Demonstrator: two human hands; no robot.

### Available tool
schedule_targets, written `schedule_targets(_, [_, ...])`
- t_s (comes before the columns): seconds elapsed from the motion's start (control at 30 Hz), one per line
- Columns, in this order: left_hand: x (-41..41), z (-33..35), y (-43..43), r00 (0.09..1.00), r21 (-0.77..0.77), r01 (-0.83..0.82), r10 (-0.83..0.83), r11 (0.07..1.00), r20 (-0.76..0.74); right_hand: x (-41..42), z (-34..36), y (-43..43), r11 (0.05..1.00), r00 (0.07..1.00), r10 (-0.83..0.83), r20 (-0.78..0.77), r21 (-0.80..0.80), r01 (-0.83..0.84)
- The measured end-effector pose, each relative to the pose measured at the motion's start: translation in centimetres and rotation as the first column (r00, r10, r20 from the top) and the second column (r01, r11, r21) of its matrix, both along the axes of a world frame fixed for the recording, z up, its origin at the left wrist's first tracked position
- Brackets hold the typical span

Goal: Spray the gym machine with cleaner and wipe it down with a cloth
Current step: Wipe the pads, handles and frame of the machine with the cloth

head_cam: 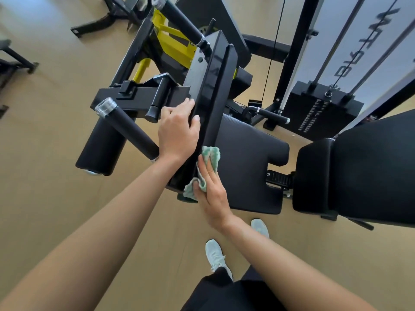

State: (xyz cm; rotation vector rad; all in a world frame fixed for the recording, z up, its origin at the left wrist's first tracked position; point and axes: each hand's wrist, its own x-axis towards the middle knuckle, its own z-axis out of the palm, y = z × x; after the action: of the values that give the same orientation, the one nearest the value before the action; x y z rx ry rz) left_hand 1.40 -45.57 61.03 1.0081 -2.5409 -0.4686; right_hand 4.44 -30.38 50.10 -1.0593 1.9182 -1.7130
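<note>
Right hand (211, 195) flat, pressing cloth (211, 157) against pad (223, 90), left hand (177, 133) gripping pad

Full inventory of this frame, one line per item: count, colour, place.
pad: 1, black, centre, upright
cloth: 1, green-white, against pad's lower edge
seat: 1, black, right of pad
backrest: 1, black, far right
roller: 1, black, lower left of pad
frame: 1, yellow, top centre
weight stack: 1, black, upper right
floor: 1, tan, all around
shoes: 2, pale, bottom centre
left hand: 1, grips pad's edge
right hand: 1, presses cloth to pad
</note>
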Motion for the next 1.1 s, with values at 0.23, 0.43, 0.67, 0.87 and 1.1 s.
schedule_targets(0.23, [0.1,0.3,0.5,1.0,-0.009,-0.013,0.013,1.0,-0.004,-9.7,1.2,-4.8,0.984,0.992,0.124,0.04,0.122,-0.128])
schedule_targets(0.43, [0.0,0.0,0.6,0.999,-0.041,-0.029,0.029,0.999,0.017,-16.1,2.2,-9.3,0.983,0.995,0.059,0.08,0.167,-0.072])
schedule_targets(0.67, [0.0,-0.2,1.0,0.998,-0.075,-0.062,0.06,0.995,-0.025,-22.2,4.1,-13.7,0.98,0.958,-0.031,0.286,0.198,-0.028])
schedule_targets(0.87, [-0.2,-0.1,0.8,0.997,-0.109,-0.071,0.068,0.991,-0.03,-28.5,5.1,-16.0,0.944,0.956,0.006,0.293,0.314,-0.102])
schedule_targets(1.1, [-0.1,0.4,1.1,0.996,-0.1,-0.078,0.073,0.992,-0.05,-24.7,5.1,-13.2,0.928,0.829,-0.002,0.56,0.309,-0.206])
